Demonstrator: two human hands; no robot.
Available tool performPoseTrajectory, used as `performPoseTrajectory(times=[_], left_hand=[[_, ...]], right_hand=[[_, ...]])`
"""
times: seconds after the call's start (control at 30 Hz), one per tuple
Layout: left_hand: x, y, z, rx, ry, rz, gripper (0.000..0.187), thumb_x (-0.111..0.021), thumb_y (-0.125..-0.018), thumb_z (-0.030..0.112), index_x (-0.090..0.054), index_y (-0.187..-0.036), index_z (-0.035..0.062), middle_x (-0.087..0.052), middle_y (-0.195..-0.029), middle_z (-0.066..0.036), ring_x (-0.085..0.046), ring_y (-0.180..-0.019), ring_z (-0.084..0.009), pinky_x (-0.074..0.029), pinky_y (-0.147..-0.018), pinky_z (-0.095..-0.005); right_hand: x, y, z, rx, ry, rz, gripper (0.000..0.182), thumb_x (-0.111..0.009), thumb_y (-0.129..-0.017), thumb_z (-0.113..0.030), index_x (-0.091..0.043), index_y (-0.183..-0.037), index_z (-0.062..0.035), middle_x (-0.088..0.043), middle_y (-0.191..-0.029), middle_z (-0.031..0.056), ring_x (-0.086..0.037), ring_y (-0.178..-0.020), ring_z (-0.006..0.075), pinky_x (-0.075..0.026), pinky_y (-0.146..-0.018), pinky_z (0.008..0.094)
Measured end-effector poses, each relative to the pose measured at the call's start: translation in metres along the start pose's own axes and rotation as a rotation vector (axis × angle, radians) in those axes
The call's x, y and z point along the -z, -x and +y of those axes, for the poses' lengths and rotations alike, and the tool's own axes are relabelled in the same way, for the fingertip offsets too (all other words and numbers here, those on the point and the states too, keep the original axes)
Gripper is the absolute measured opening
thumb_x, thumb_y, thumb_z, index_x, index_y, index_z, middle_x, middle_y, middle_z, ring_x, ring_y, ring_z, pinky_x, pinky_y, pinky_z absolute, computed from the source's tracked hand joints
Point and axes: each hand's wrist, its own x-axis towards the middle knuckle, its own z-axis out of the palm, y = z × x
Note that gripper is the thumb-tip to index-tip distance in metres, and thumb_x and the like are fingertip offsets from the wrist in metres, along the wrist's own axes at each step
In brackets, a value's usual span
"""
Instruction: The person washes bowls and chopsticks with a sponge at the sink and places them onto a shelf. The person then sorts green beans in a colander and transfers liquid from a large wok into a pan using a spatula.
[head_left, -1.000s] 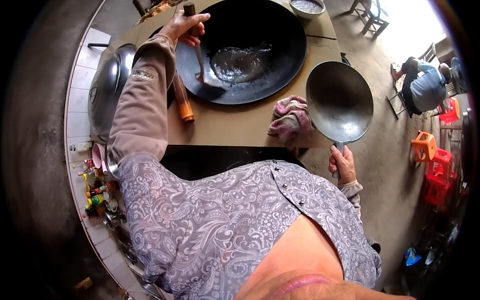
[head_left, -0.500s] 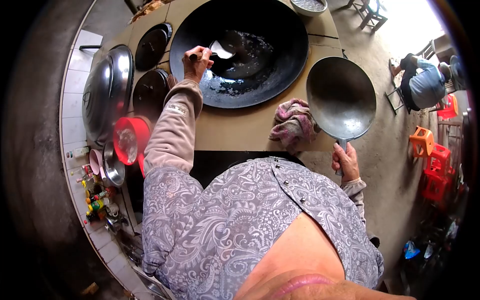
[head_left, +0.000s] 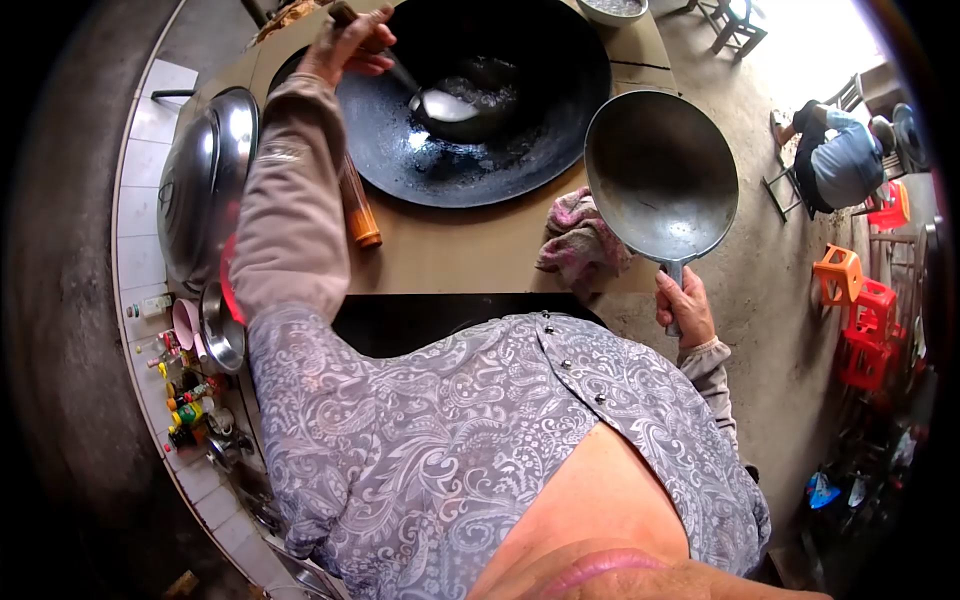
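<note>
My left hand [head_left: 350, 48] is closed round the handle of a metal ladle [head_left: 447, 106], whose bowl is down in a large black wok [head_left: 420, 172]. Some shiny liquid [head_left: 490, 82] lies in the wok's bottom. In my right hand [head_left: 686, 304] I grip the short handle of a big, round metal scoop [head_left: 665, 165], held up just right of the wok. The scoop's bowl faces me and looks bare inside. A crumpled pink and grey cloth [head_left: 575, 240] lies on the stove top, partly behind the scoop.
Left of my arm are a large metal lid [head_left: 205, 190], a steel bowl [head_left: 222, 325] and several seasoning bottles [head_left: 190, 410]. A bamboo-like stick [head_left: 362, 220] lies beside the wok. A white bowl [head_left: 614, 10] stands behind. At right, a person [head_left: 845, 160] sits near red stools [head_left: 868, 335].
My left hand has moved up and left, and the ladle now slants across the wok's left side. The scoop has shifted slightly up and left. The bamboo-like stick has come into clearer view.
</note>
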Motion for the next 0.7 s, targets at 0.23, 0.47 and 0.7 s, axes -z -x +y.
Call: performPoseTrajectory(times=[0.23, 0.47, 0.7], left_hand=[[0.048, 0.028, 0.02, 0.3, 0.113, -0.136, 0.052, -0.058, -0.074, 0.064, -0.058, -0.07, 0.0122, -0.062, -0.068, -0.002, -0.054, -0.048, -0.0076, -0.037, -0.036, -0.0176], [-0.048, 0.033, -0.064, 0.327, 0.562, 0.012, 0.029, -0.06, -0.083, 0.037, -0.063, -0.079, 0.0089, -0.063, -0.075, -0.005, -0.057, -0.056, -0.014, -0.048, -0.049, -0.0262], [-0.167, -0.007, -0.1, 0.029, 0.901, 0.525, 0.024, -0.053, -0.088, 0.023, -0.058, -0.083, 0.0005, -0.062, -0.075, -0.011, -0.063, -0.053, -0.0218, -0.056, -0.046, -0.0323]], right_hand=[[0.007, 0.0, 0.001, 0.014, -0.062, -0.002, 0.02, -0.06, -0.087, -0.02, -0.044, -0.086, -0.0075, -0.043, -0.06, 0.0002, -0.038, -0.041, 0.0068, -0.033, -0.036, 0.021], [0.015, -0.007, -0.004, 0.031, -0.046, 0.028, 0.02, -0.059, -0.088, -0.019, -0.043, -0.086, -0.0071, -0.043, -0.06, 0.0002, -0.037, -0.04, 0.0068, -0.033, -0.036, 0.0209], [0.006, -0.029, -0.02, 0.059, 0.087, -0.005, 0.021, -0.059, -0.088, -0.02, -0.045, -0.083, -0.0058, -0.046, -0.06, 0.0002, -0.041, -0.04, 0.0067, -0.034, -0.036, 0.0208]])
